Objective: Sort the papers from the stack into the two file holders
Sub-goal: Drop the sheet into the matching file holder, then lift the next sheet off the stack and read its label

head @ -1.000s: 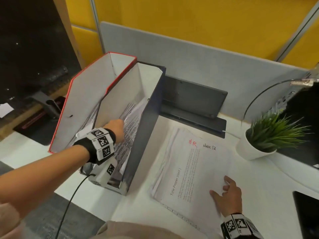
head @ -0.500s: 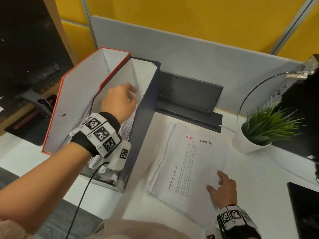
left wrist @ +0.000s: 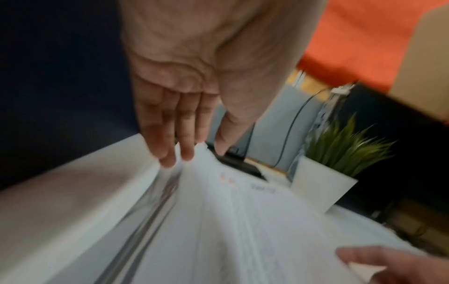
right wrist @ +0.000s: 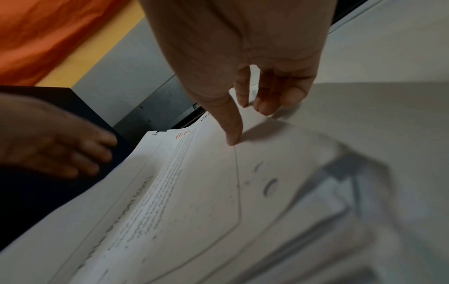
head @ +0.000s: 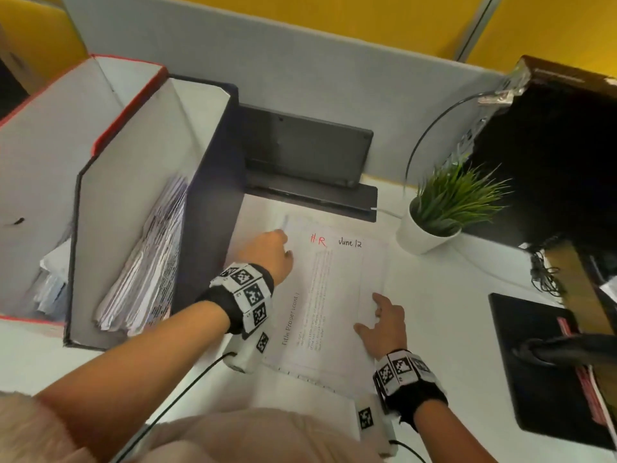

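Left hand [head: 271, 252] out of the dark-blue cardboard file holder [head: 213, 182] since a second ago, now over the far left corner of the flat white paper stack [head: 334, 295]. Fingers [left wrist: 167, 134] straight and together, tips at the stack's left edge, beside the fanned sheet edges; thumb apart, nothing held. Blurred in the left wrist view, so cannot tell whether the tips touch the paper. Just left of this hand, the blue holder's outer wall, with a leaning sheaf of printed sheets [head: 147, 262] inside. Further left, touching the blue one, the red-edged white cardboard file holder [head: 56, 155], a few papers low in it.

Right hand [head: 384, 325] in the same spot as before, at the stack's near right edge. Thumb tip [right wrist: 233, 134] pressed down on the top sheet, other fingers loosely bent, tips near the paper's right edge, gripping nothing. Top sheet marked "HR" in red and "June 12" in black, beyond both hands.

Beyond the right hand, on the white desk [head: 450, 312], a small white pot of green grass-like plant [head: 444, 208]. Beyond the stack, a dark grey device [head: 307, 155] against the grey partition.
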`<state>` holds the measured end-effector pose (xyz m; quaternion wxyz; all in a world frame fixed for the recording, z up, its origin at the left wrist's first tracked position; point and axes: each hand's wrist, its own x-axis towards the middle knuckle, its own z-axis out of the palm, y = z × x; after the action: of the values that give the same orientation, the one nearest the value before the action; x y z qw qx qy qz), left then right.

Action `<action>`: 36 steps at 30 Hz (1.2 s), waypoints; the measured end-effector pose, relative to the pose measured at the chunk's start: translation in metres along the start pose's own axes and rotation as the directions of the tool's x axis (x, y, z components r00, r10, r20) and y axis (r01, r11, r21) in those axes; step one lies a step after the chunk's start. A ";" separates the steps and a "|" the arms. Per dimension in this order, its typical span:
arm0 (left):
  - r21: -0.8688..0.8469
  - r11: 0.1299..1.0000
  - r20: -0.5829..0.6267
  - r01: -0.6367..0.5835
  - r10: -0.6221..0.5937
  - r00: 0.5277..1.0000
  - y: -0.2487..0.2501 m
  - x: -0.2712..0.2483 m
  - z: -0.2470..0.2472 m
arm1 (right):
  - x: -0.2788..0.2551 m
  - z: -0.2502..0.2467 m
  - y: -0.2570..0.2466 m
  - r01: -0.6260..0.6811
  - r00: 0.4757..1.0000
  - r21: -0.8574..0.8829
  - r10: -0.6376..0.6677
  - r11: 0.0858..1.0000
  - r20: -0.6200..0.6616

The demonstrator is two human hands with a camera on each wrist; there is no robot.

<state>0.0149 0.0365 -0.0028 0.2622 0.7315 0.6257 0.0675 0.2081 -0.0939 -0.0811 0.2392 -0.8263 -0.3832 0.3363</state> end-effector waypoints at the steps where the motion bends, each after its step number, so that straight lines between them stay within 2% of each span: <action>1: 0.041 0.997 0.080 0.061 -0.065 0.995 -0.009 0.004 0.010 | 0.000 0.000 0.000 0.000 1.000 0.001 0.000 1.000 0.000; 2: 0.055 0.993 0.133 0.108 -0.114 0.984 -0.016 0.008 0.017 | -0.001 0.000 0.000 0.000 1.000 -0.001 0.000 1.000 0.000; 4: 0.025 0.988 0.156 0.152 -0.154 0.976 -0.027 0.014 0.028 | -0.001 -0.001 0.000 0.007 1.000 -0.017 -0.007 1.000 0.004; 10: -0.164 0.973 -0.012 0.161 -0.165 0.986 -0.032 0.020 0.033 | -0.003 0.000 0.001 0.012 1.000 -0.075 -0.011 0.997 0.010; 13: -0.166 0.978 -0.027 0.124 -0.131 0.991 -0.031 0.021 0.036 | -0.003 0.003 -0.003 0.108 0.994 -0.110 -0.108 0.988 0.006; 15: -0.143 0.985 -0.009 0.094 -0.096 0.995 -0.029 0.017 0.036 | -0.002 0.004 -0.007 0.173 0.983 -0.037 -0.171 0.984 0.060; 17: -0.074 0.997 -0.026 0.031 -0.033 0.999 -0.027 0.010 0.033 | 0.000 0.004 -0.010 0.174 0.977 0.035 -0.177 0.984 0.120; 19: -0.034 0.995 -0.153 -0.095 0.088 0.984 -0.027 0.000 0.031 | 0.003 0.003 -0.010 0.141 0.980 0.074 -0.150 0.987 0.130; 21: -0.114 0.961 -0.281 -0.253 0.213 0.936 -0.028 -0.010 0.029 | 0.006 0.002 -0.009 0.111 0.988 0.135 -0.123 0.985 0.090; 23: -0.289 0.901 -0.316 -0.323 0.228 0.921 -0.027 -0.017 0.029 | 0.006 -0.001 -0.010 0.074 0.995 0.243 -0.087 0.967 0.040; 26: -0.547 0.814 -0.221 -0.194 0.084 0.972 -0.024 -0.022 0.028 | 0.007 -0.002 -0.012 0.004 0.999 0.405 0.011 0.914 -0.033; 28: -0.656 0.746 -0.133 -0.118 0.039 0.990 -0.023 -0.023 0.026 | 0.012 -0.006 -0.012 -0.043 0.996 0.494 0.077 0.868 -0.048; 31: -0.802 0.596 -0.039 -0.046 0.024 0.999 -0.020 -0.021 0.020 | 0.016 -0.011 -0.006 0.022 0.998 0.518 0.008 0.855 -0.056; 34: -0.826 0.555 0.053 0.098 -0.097 0.994 -0.019 -0.006 0.015 | 0.013 -0.007 0.003 0.063 0.993 0.531 0.001 0.845 -0.120; 36: -0.788 0.563 0.135 0.248 -0.236 0.962 -0.022 0.007 0.015 | 0.013 -0.004 0.006 0.024 0.992 0.679 0.067 0.734 -0.107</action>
<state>0.0038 0.0404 -0.0274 0.5723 0.4443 0.6213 0.2982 0.2206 -0.0875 -0.0872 0.5435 -0.7057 -0.2089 0.4036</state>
